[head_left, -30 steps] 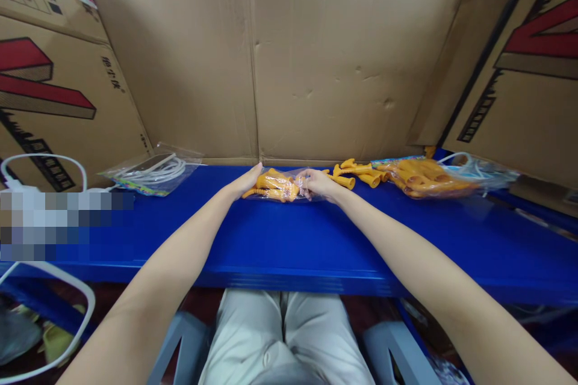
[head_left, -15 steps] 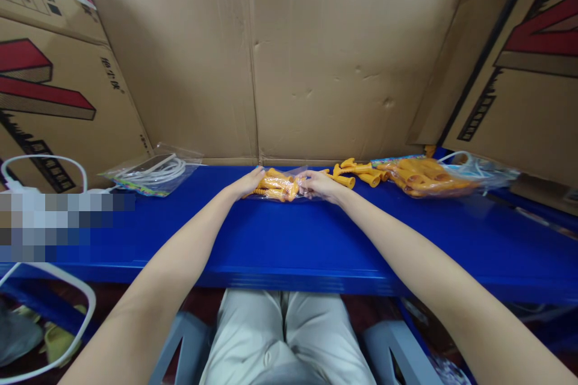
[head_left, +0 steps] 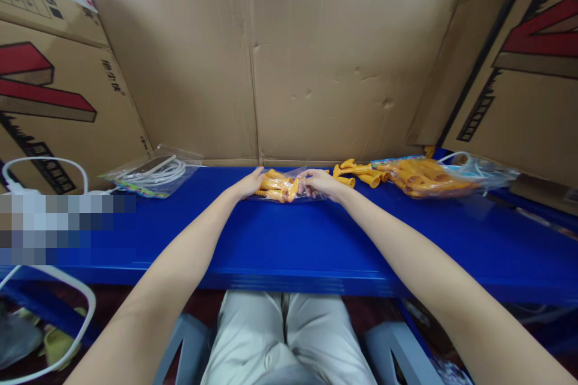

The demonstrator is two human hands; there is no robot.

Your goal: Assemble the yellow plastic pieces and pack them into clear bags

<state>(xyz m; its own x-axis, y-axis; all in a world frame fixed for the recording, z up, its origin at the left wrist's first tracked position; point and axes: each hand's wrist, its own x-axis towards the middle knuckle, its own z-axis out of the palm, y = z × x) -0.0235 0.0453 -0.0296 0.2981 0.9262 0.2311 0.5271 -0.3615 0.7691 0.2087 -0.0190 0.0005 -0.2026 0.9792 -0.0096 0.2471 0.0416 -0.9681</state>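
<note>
A small clear plastic bag of orange plastic pieces (head_left: 280,186) lies on the blue shelf (head_left: 289,234) near the cardboard back wall. My left hand (head_left: 246,184) grips the bag's left end, fingers curled on it. My right hand (head_left: 320,184) pinches the bag's right end. Both forearms reach straight forward over the shelf.
Loose orange pieces (head_left: 356,172) lie just right of my right hand, and a larger bag of them (head_left: 422,177) beyond. A bag with white cable (head_left: 153,172) sits at left. Cardboard panels (head_left: 325,66) wall the back and sides. White cords (head_left: 40,163) hang at far left.
Both hands have drawn slightly closer together on the small bag, bunching the orange pieces. The arms otherwise stay where they were.
</note>
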